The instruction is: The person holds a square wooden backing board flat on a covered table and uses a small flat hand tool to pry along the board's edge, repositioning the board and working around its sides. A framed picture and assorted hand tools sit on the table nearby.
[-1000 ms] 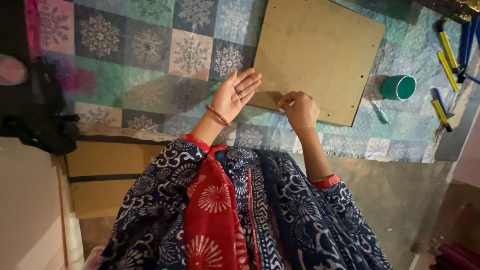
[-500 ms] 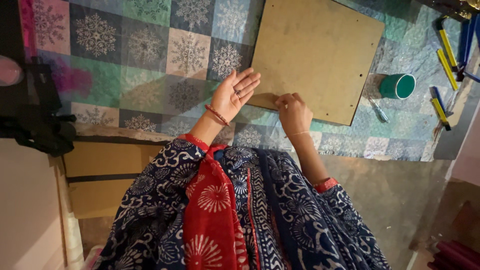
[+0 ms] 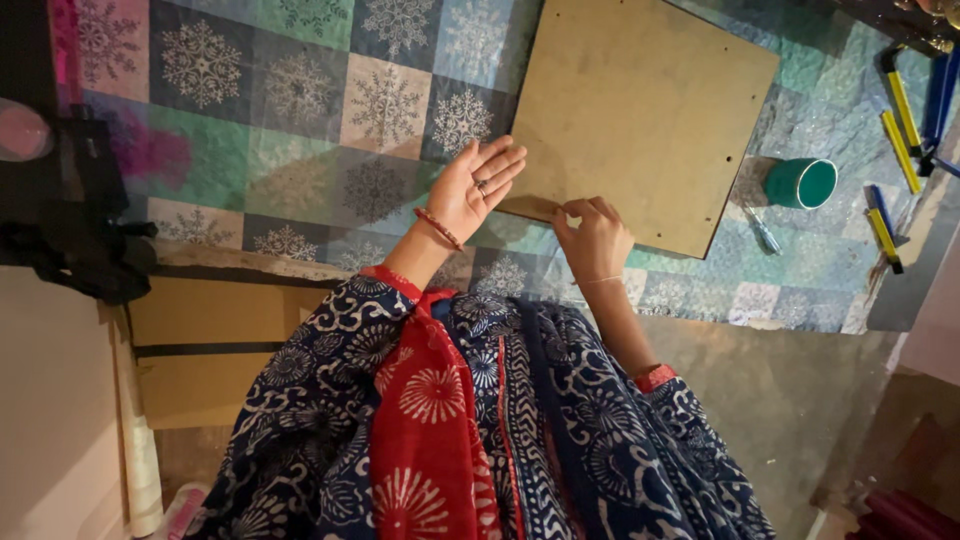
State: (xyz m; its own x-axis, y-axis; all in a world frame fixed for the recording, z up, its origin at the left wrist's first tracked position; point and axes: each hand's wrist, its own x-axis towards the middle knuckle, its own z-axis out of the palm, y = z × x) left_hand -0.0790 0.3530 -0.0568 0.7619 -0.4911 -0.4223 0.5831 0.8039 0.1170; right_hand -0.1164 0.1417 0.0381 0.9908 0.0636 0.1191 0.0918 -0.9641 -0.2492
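- The brown board (image 3: 640, 110) lies flat on the counter, on a snowflake-patterned cloth (image 3: 300, 120) — tilted, its near corner towards the person.
- Left hand (image 3: 478, 188): grip open, palm up, fingers spread, just beside the board's near edge and holding nothing.
- Right hand (image 3: 592, 240): fingertips curled onto the near edge, pinching at it; whether the grip closes fully I cannot tell.
- The board looks thin, stiff and light, with small holes — likely best taken by its edges, both hands.
- A green cup (image 3: 802, 183) and blue-and-yellow tools (image 3: 885, 225) lie to the right, apart.
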